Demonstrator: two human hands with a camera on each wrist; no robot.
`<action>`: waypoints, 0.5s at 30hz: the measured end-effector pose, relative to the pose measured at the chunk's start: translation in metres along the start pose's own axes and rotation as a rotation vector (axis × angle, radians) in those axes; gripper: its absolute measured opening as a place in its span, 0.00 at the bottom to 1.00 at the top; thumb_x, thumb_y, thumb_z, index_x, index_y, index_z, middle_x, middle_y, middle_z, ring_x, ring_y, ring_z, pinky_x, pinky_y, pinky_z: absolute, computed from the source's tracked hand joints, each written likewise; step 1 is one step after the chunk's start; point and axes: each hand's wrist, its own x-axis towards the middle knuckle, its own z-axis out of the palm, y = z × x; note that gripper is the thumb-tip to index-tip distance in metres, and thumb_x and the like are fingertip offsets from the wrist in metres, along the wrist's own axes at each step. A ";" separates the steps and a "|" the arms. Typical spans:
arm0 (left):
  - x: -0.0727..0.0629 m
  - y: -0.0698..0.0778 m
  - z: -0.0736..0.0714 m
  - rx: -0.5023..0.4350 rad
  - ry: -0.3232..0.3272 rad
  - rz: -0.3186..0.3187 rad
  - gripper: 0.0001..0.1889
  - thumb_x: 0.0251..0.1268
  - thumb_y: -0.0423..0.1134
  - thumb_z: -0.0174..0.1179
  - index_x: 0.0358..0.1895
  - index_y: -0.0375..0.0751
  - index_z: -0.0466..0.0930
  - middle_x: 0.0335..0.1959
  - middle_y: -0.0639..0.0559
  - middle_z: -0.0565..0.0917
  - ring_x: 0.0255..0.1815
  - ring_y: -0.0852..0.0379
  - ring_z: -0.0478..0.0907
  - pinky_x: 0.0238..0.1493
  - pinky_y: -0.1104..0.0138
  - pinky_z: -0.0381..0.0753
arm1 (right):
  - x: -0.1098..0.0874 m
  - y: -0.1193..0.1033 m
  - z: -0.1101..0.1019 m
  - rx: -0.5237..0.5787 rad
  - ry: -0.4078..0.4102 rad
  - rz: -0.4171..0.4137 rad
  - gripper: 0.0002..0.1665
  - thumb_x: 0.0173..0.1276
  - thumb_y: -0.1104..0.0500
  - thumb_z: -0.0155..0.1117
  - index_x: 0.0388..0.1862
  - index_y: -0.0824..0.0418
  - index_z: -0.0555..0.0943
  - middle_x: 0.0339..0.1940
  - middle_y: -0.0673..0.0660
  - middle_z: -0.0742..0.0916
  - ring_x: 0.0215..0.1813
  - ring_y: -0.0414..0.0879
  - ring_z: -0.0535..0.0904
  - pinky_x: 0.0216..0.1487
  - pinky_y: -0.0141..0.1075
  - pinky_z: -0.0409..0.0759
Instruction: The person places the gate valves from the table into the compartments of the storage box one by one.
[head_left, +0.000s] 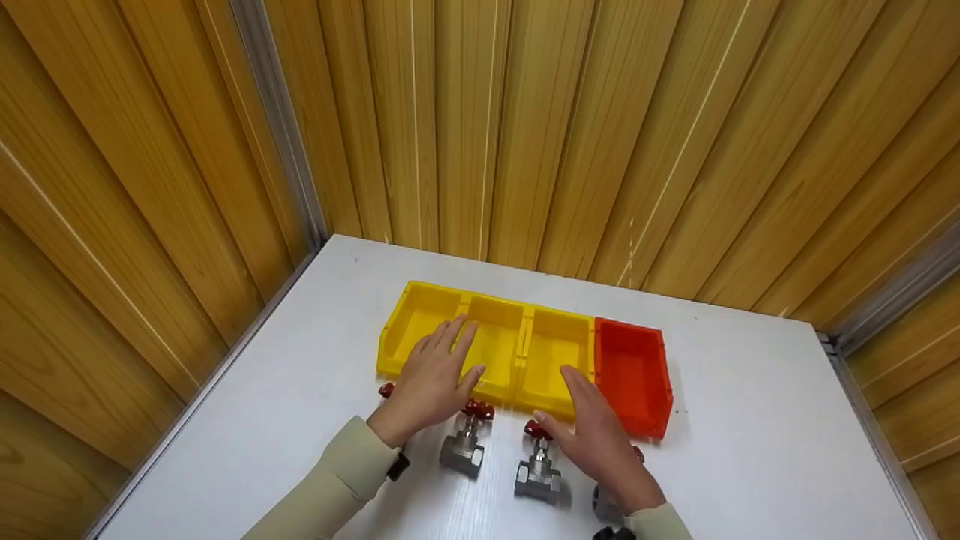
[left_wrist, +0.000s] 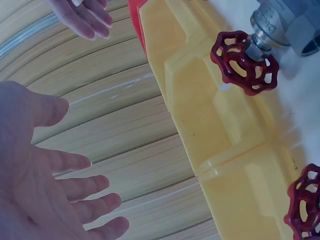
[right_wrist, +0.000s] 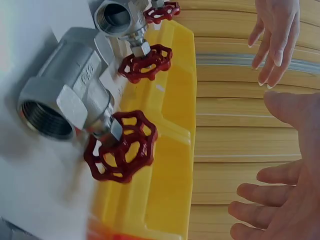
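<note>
My left hand is held over the yellow bins with its fingers spread and nothing in it. Over the front of the right-hand yellow bin, beside the red bin, my right hand is also empty, thumb apart from the fingers. Metal gate valves with red handwheels lie in front of the bins: one valve by my left wrist, another valve left of my right hand. My arms partly hide two more, a red handwheel and a valve. The right wrist view shows a valve's threaded opening.
The bins stand side by side in a row on a white table. Wood-patterned panels rise behind the table and along its left side, with a metal corner post between them.
</note>
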 end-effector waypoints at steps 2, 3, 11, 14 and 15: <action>0.000 -0.004 0.000 -0.014 0.014 -0.016 0.35 0.73 0.57 0.46 0.77 0.45 0.51 0.77 0.45 0.56 0.77 0.43 0.55 0.73 0.47 0.57 | 0.000 -0.001 0.005 0.009 0.000 -0.002 0.52 0.59 0.33 0.65 0.77 0.43 0.54 0.77 0.50 0.63 0.77 0.52 0.60 0.68 0.56 0.66; 0.000 -0.006 0.000 -0.024 0.021 -0.024 0.35 0.73 0.56 0.47 0.77 0.45 0.51 0.77 0.45 0.57 0.77 0.43 0.56 0.73 0.47 0.57 | -0.001 -0.001 0.008 0.014 -0.001 -0.004 0.51 0.59 0.33 0.65 0.77 0.43 0.54 0.77 0.50 0.63 0.77 0.52 0.60 0.68 0.56 0.66; 0.006 -0.028 0.002 -0.057 0.068 -0.102 0.34 0.73 0.52 0.49 0.75 0.38 0.54 0.76 0.41 0.59 0.76 0.43 0.58 0.73 0.48 0.59 | -0.003 -0.003 0.024 0.052 -0.015 -0.010 0.53 0.57 0.29 0.63 0.77 0.42 0.55 0.77 0.50 0.64 0.76 0.53 0.61 0.68 0.56 0.66; 0.008 -0.039 0.002 -0.063 0.080 -0.133 0.34 0.73 0.50 0.50 0.75 0.36 0.55 0.75 0.39 0.59 0.76 0.43 0.57 0.73 0.48 0.58 | -0.002 -0.005 0.030 0.060 -0.021 -0.020 0.54 0.56 0.26 0.61 0.77 0.43 0.55 0.77 0.50 0.64 0.76 0.54 0.62 0.69 0.56 0.66; 0.008 -0.044 0.002 -0.069 0.087 -0.141 0.34 0.73 0.50 0.50 0.74 0.36 0.54 0.75 0.39 0.59 0.76 0.42 0.57 0.73 0.48 0.58 | -0.002 -0.006 0.032 0.067 -0.025 -0.027 0.55 0.56 0.26 0.60 0.77 0.44 0.55 0.77 0.51 0.64 0.76 0.54 0.62 0.69 0.56 0.65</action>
